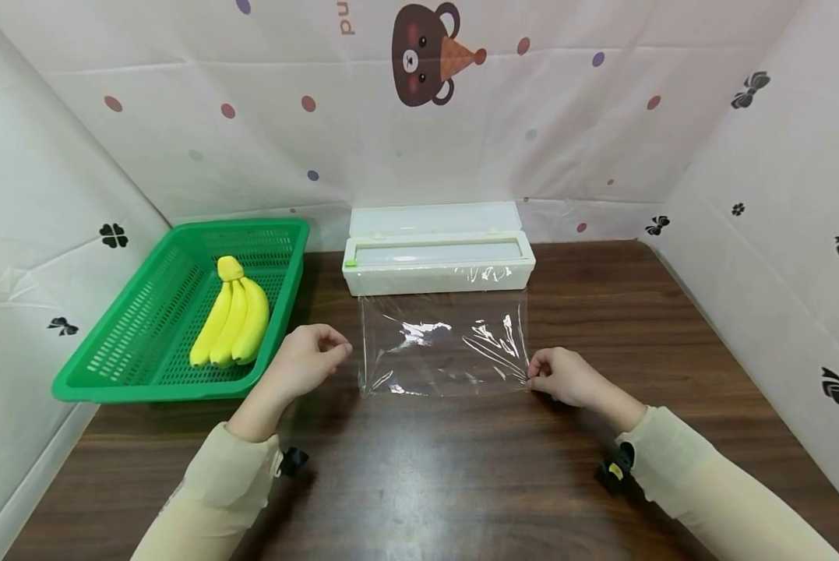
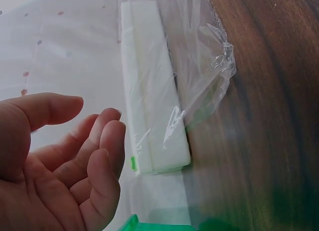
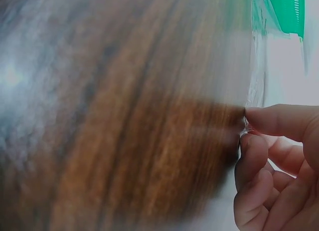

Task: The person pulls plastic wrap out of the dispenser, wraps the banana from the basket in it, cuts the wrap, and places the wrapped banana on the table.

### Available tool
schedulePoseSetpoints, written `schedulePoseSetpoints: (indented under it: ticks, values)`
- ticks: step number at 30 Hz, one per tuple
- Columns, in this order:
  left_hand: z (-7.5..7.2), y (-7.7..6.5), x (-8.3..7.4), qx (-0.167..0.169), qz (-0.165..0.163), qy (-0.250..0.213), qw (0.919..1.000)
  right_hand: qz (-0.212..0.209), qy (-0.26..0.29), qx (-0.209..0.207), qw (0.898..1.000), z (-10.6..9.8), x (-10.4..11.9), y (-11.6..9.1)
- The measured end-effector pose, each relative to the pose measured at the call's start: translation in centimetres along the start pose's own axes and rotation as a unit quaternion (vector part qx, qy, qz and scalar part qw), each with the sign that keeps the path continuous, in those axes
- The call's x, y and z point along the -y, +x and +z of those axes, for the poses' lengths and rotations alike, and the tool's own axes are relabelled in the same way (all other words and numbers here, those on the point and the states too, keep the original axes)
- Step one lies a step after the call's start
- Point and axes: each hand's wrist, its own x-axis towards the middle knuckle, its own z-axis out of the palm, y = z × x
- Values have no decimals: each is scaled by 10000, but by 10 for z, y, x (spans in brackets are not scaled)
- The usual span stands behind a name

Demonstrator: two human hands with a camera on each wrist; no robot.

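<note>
A sheet of clear plastic wrap (image 1: 440,351) stretches from the white wrap dispenser box (image 1: 438,276) toward the front of the table. My right hand (image 1: 565,377) pinches the sheet's near right corner between thumb and fingertips, also seen in the right wrist view, where the hand (image 3: 279,161) grips the film's edge. My left hand (image 1: 308,360) hovers left of the sheet, fingers loosely bent and apart from the film. In the left wrist view the thumb of that hand (image 2: 65,161) stands away from the fingers, with nothing between them. The dispenser's lid (image 1: 436,219) is raised at the back.
A green basket (image 1: 174,392) stands at the left, close to my left forearm, holding a bunch of yellow bananas (image 1: 235,319). A small green piece (image 1: 350,263) sits on the box's left end. Patterned white cloth (image 1: 265,140) surrounds the brown wooden table (image 1: 419,483) at the back and sides.
</note>
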Motion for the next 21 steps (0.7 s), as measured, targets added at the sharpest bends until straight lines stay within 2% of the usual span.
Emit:
schedulePoseSetpoints:
  ticks: [7, 21]
  values:
    - [-6, -1, -3, -213, 217, 337, 9990, 25, 32, 19, 10000, 0, 0, 0]
    - [-14, -4, -8, -428, 361, 488, 9972, 42, 85, 24, 10000, 0, 1, -1]
